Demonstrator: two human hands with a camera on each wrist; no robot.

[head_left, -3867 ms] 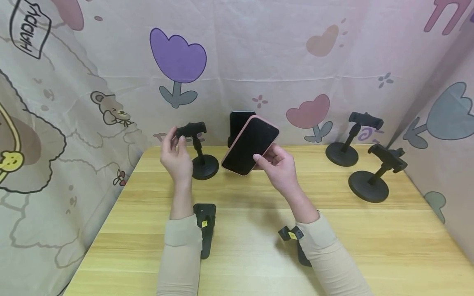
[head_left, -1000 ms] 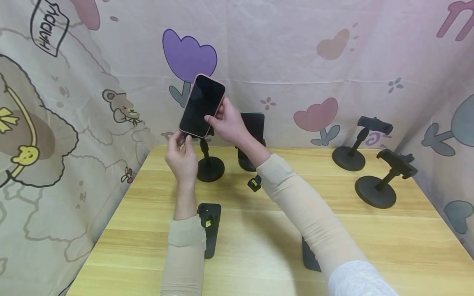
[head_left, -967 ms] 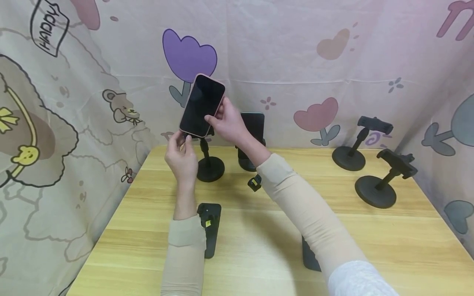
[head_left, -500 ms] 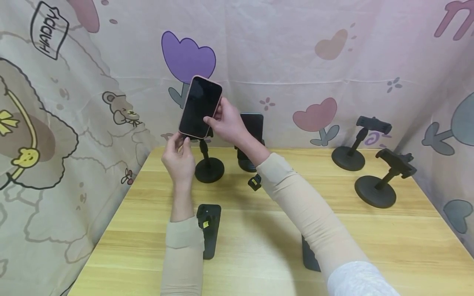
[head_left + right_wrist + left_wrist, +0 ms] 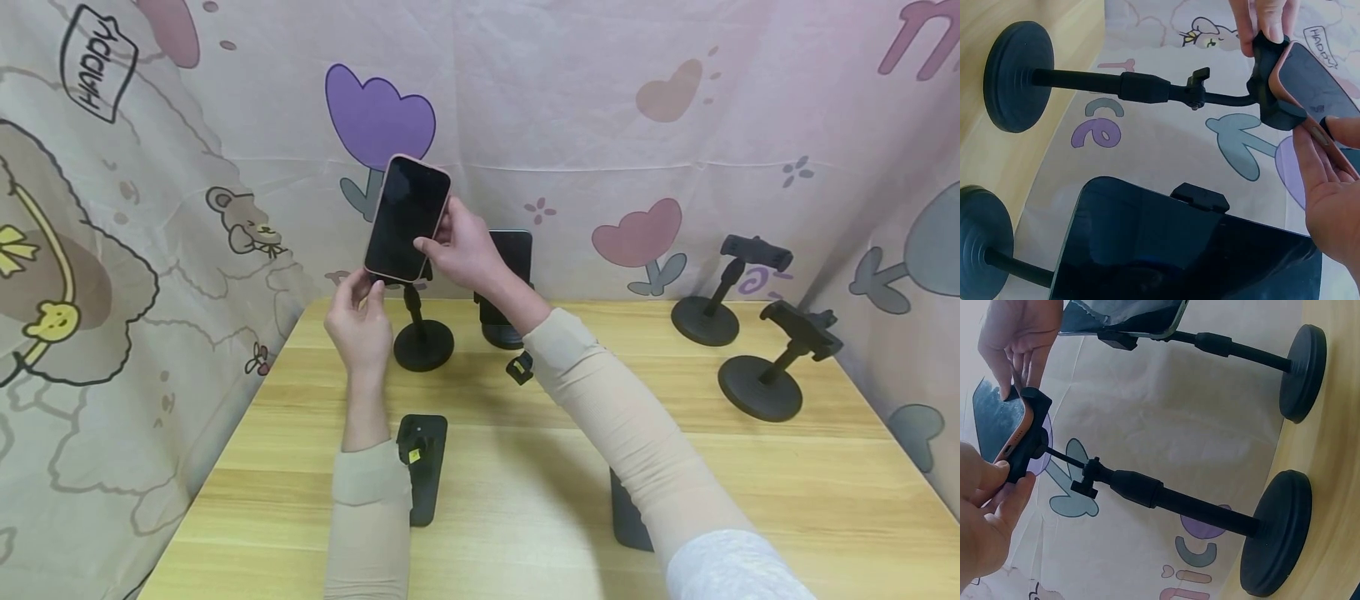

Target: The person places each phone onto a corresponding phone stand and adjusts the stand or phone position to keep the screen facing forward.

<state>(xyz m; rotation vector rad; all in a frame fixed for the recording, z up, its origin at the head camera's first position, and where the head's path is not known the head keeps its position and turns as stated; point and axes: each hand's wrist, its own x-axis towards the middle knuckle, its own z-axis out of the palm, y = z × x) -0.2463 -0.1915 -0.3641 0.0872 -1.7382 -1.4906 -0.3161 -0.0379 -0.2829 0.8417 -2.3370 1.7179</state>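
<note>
A smartphone in a pink case [image 5: 408, 218] is tilted screen-up over the left phone stand [image 5: 423, 343]. Its long edge is pinched by my right hand [image 5: 467, 250], thumb on the screen. At the stand's head, my left hand [image 5: 358, 329] grips the end of the black clamp [image 5: 1267, 72]. The phone's lower end sits against that clamp, between its two ends, in the right wrist view. From the left wrist side, the phone's bottom edge [image 5: 1015, 439] rests along the clamp, next to my left thumb and fingers. Much of the clamp is hidden in the head view.
Just right stands another phone stand holding a dark phone [image 5: 512, 250], partly behind my right forearm. Two bare stands [image 5: 707, 320] are at the table's right back. One phone lies face down [image 5: 429, 471] beside my left sleeve; another [image 5: 628, 517] is partly under my right arm.
Since the earliest frame, my right hand has carried the pink-cased phone left and up onto the left stand's clamp. Over the last second, the hands and phone have barely shifted.
</note>
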